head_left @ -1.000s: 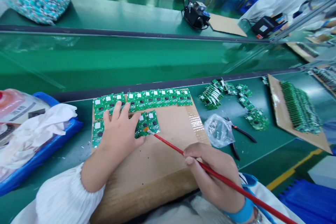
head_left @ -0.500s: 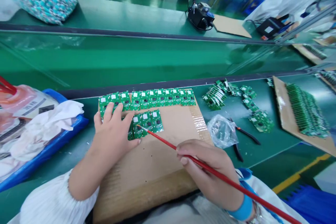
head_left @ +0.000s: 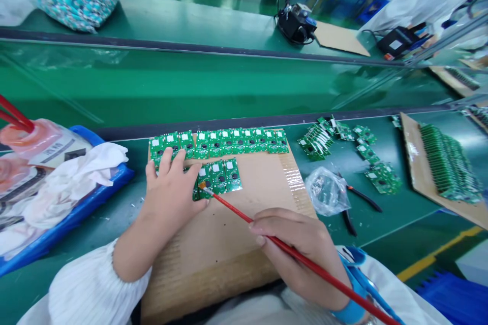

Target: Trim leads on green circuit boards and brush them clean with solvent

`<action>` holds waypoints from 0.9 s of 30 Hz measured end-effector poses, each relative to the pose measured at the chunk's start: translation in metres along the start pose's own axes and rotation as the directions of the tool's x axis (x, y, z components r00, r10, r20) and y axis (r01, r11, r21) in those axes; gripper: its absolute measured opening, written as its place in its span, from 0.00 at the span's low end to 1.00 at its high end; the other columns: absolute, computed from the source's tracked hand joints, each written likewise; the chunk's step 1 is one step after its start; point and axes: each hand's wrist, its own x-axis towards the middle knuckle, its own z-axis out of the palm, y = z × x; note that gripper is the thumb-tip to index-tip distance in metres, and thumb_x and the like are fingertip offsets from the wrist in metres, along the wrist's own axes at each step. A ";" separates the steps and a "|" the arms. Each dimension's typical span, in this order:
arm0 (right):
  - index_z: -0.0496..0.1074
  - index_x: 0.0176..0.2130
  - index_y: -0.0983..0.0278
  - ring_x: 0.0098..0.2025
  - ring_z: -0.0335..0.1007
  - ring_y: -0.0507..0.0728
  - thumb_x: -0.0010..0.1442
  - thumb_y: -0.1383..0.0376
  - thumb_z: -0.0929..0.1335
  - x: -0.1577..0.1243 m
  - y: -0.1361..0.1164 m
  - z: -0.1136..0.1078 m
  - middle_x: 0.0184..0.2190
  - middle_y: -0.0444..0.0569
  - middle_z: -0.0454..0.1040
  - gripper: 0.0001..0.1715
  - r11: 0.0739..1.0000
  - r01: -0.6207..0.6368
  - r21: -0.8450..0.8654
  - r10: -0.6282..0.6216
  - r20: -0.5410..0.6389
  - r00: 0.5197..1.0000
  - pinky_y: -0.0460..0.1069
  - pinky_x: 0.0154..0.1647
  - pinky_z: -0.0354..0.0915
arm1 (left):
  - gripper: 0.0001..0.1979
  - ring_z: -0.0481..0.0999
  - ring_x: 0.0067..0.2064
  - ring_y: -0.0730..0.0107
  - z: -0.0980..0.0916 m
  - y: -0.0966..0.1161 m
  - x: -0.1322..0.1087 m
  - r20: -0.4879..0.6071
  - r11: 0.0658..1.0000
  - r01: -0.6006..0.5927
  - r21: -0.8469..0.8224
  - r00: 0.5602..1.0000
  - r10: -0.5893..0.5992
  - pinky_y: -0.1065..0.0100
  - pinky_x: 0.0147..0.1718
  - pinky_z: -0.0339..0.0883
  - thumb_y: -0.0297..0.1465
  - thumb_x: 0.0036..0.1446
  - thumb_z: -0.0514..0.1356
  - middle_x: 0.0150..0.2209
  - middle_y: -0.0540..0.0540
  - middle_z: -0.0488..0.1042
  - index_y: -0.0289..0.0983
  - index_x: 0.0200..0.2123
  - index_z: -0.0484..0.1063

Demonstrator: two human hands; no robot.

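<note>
A short green circuit-board panel [head_left: 219, 177], at least three boards wide, lies on a brown corrugated cardboard sheet [head_left: 213, 264], just below a long row of matching green boards [head_left: 219, 142] along that sheet's far edge. The person's left hand [head_left: 171, 190] is spread wide, its fingers fanned and its thumb lying against the panel's left end, holding it down. The right hand [head_left: 293, 249] is closed narrow in a pen grip around a thin red-handled brush [head_left: 229, 207], whose orange tip [head_left: 202, 184] meets the panel near that thumb. To the right of the cardboard sheet lie a crumpled clear plastic bag [head_left: 326, 192], black pliers [head_left: 364, 199] and a scatter of loose green boards [head_left: 316, 142]. To its left, a blue plastic tray [head_left: 72, 218] holds a white cloth [head_left: 84, 177]. The main risk, as I judge it, lies with the brush: a slip of its tip could snag small components or stray onto neighbouring boards. If the left hand's pressure eased, the panel could slide on the cardboard, and a careless wrist could nudge the row out of line.
</note>
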 end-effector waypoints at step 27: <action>0.74 0.34 0.66 0.32 0.75 0.50 0.52 0.77 0.64 0.015 -0.008 0.017 0.30 0.50 0.77 0.12 0.998 0.059 0.032 -0.058 -0.027 0.998 0.42 0.33 0.72 | 0.31 0.52 0.63 0.32 -0.003 -0.022 -0.012 0.002 0.996 0.071 0.056 0.997 -0.071 0.35 0.51 0.55 0.41 0.41 0.66 0.60 0.30 0.60 0.39 0.51 0.72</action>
